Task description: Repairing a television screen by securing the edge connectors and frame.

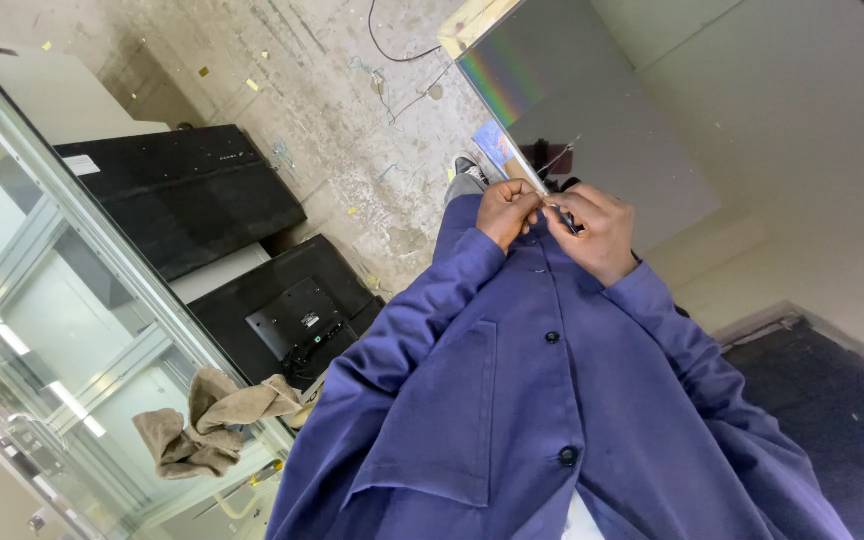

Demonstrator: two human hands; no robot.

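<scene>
Blue work jacket fills the lower middle of the view, buttoned with dark buttons; use it as the landmark. Far left of the jacket: a glass partition with a metal frame, light strips reflected in it. A crumpled tan cloth lies just left of the jacket's lower edge, against the glass frame. Above the cloth, left of the jacket sleeve, a black flat screen lies back-side up on the floor, and a second black panel lies further up-left of it. Concrete floor above the jacket, dusty, with scattered yellow scraps and a thin black cable. A shoe shows just above the jacket's top edge.

At the jacket's top edge both hands meet. Left hand is curled narrow, fingertips pinched together on something very small at the point where the hands touch. Right hand is also curled narrow, pinching a thin dark tool, small and partly hidden by the fingers; cannot tell what kind it is. A thin wire-like strand runs up from the hands; what it joins is unclear.

Up-right of the jacket, a large grey panel with a rainbow sheen lies on the bench, which is pale. Lower right of the jacket sleeve: dark floor.
</scene>
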